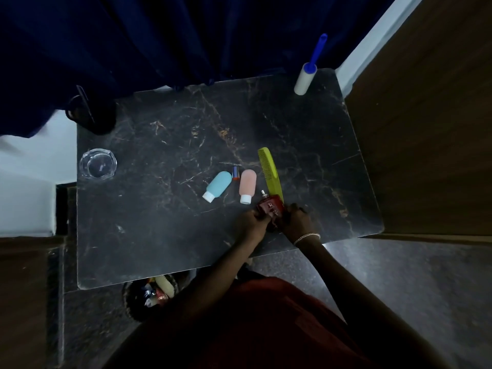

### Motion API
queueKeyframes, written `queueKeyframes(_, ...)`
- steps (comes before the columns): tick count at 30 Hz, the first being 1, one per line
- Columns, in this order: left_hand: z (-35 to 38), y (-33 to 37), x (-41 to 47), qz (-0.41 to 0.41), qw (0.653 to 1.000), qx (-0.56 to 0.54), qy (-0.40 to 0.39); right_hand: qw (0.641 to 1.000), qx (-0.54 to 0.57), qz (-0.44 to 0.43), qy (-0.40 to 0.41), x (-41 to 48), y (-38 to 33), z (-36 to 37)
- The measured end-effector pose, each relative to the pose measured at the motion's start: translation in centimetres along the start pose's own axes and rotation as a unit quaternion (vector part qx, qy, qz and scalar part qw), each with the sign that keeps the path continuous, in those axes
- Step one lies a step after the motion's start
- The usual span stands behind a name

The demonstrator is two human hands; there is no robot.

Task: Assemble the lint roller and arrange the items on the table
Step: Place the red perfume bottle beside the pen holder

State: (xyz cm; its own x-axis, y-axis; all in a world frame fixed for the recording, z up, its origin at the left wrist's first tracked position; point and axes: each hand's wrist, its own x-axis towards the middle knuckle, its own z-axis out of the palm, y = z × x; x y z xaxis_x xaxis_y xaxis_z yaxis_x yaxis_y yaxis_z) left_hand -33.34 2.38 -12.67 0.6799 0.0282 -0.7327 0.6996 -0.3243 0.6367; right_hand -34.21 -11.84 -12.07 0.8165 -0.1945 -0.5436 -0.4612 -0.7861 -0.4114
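The lint roller [306, 75], a white roll on a blue handle, stands tilted at the far right corner of the dark marble table [165, 134]. Near the front right, my left hand [253, 218] and my right hand [296, 218] both grip a red perfume bottle [270, 206] with a silver nozzle. A green comb [269, 170] lies just beyond it, its near end touching the bottle. A pink squeeze bottle [247, 185], a light blue squeeze bottle [217, 186] and a small blue and red tube [235, 171] lie to the left of the comb.
A glass ashtray [98, 163] sits at the table's left edge. A black object [90, 111] stands at the far left corner. A dark blue curtain [159, 35] hangs behind the table. A wooden panel [426, 129] flanks the right side. A basket of items [154, 291] sits below the front edge.
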Motion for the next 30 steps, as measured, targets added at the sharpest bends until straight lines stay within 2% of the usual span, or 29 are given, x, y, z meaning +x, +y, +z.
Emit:
queueKeyframes(7, 0.2, 0.3, -0.4, -0.022, 0.997, -0.072, -0.011, 1.000, 0.029, 0.009, 0.007, -0.5, 0.8, 0.0)
queueKeyframes(12, -1.1, 0.1, -1.1, 0.015, 0.994, -0.101, -0.043, 0.998, 0.060, -0.024, -0.005, -1.4, 1.2, -0.8)
queueKeyframes(15, -2.9, 0.3, -1.5, 0.059, 0.987, -0.132, -0.072, 0.992, 0.103, -0.068, 0.005, -1.8, 0.2, -1.4)
queueKeyframes(18, -5.6, 0.6, -1.7, 0.073, 0.972, -0.207, -0.080, 0.984, 0.121, -0.129, -0.013, -1.7, -2.4, -1.4)
queueKeyframes(23, -11.5, 0.5, -1.0, 0.105, 0.958, -0.267, -0.014, 0.971, 0.105, -0.213, -0.037, 0.0, -9.5, -1.3)
queueKeyframes(26, -15.1, 0.1, -0.5, 0.120, 0.956, -0.264, 0.038, 0.972, 0.130, -0.192, -0.026, 2.3, -13.4, -2.0)
queueKeyframes(30, -19.0, -0.6, -0.1, 0.145, 0.954, -0.253, 0.071, 0.993, 0.060, -0.097, 0.012, 6.1, -16.9, -3.0)
